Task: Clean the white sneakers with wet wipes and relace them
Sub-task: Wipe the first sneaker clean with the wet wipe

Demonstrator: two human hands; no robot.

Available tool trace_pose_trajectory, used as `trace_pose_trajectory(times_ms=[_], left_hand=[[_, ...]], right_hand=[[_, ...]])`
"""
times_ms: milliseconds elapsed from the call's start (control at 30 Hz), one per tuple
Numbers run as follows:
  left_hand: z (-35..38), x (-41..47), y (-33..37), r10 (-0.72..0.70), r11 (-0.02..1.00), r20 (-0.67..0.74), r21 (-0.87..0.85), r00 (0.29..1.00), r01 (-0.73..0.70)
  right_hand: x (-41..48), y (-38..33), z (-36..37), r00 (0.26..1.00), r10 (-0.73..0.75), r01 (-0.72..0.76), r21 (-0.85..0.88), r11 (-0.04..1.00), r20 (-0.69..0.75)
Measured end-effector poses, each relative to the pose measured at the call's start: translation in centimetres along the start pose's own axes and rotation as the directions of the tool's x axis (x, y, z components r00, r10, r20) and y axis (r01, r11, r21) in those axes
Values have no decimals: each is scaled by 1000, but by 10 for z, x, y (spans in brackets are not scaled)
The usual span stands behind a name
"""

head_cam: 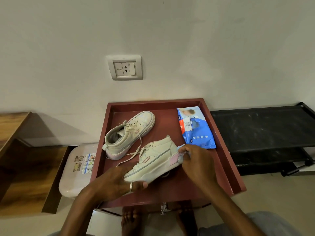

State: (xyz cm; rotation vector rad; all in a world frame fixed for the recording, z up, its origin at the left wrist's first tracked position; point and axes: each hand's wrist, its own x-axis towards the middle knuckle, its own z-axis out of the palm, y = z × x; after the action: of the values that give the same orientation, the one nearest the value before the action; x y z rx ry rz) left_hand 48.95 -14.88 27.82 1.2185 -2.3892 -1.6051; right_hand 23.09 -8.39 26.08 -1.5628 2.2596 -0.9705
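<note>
A pale wall (170, 40) fills the upper view, with a switch plate (124, 67) set in it. Below it stands a red desk (228, 160) with a raised rim, flanked by a black rack (262, 126) on the right and a wooden unit (25, 159) on the left. A pale bin lid (75, 174) sits just beside the desk's left edge. 2 white sneakers are on the desk: the far sneaker (129, 133) stands upright near the back left, its lace (136, 150) trailing loose. The near sneaker (153, 160) is tilted, toe toward the left. The left hand (115, 181) grips its toe and sole. The right hand (196, 162) pinches a wipe (181, 148) against its heel. A blue wipes pack (196, 128) lies flat at the back right, near the right hand
</note>
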Motion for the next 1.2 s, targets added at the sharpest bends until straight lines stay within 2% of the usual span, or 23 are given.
trace_pose_trajectory(times_ms=[133,200,267,333,433,500,633,733,800,867,933,1067,1200], left_hand=[[-1,0,1,14,1000,9,20,1000,-15],[-2,-1,6,11,1000,16,9,1000,-11],[-2,-3,10,-8,1000,24,-7,1000,8],[-1,-3,10,-11,1000,22,-17,1000,11],[-1,-3,10,4,1000,16,-28,1000,-4],[-1,-3,11,3,1000,21,-27,1000,-3],[-2,-4,14,-10,1000,27,-12,1000,10],[-2,-5,17,10,1000,27,-8,1000,-10],[-1,-5,16,10,1000,22,-1,1000,-10],[-1,-4,14,2,1000,25,0,1000,-2],[-1,-4,14,-4,1000,29,-3,1000,4],[-1,-5,20,8,1000,29,3,1000,-8],[0,-5,24,8,1000,23,7,1000,-8]], right_hand=[[4,-2,-10,987,112,-133,192,972,115],[1,-4,-14,991,81,-104,224,969,109],[-5,-6,-13,998,-8,-4,171,985,67],[-12,-7,-7,992,-115,114,11,993,44],[-15,-5,2,983,-177,181,-125,976,40],[-9,1,3,985,-171,174,-92,980,34],[12,16,0,998,17,-18,12,1000,63],[14,17,2,994,66,-67,2,998,87],[4,11,4,999,4,-3,-33,999,39],[-6,3,2,993,-118,117,-101,988,-5],[-13,-1,1,982,-188,186,-149,971,0],[-17,0,7,982,-189,191,-203,960,28],[-4,3,6,986,-165,167,-143,976,26]])
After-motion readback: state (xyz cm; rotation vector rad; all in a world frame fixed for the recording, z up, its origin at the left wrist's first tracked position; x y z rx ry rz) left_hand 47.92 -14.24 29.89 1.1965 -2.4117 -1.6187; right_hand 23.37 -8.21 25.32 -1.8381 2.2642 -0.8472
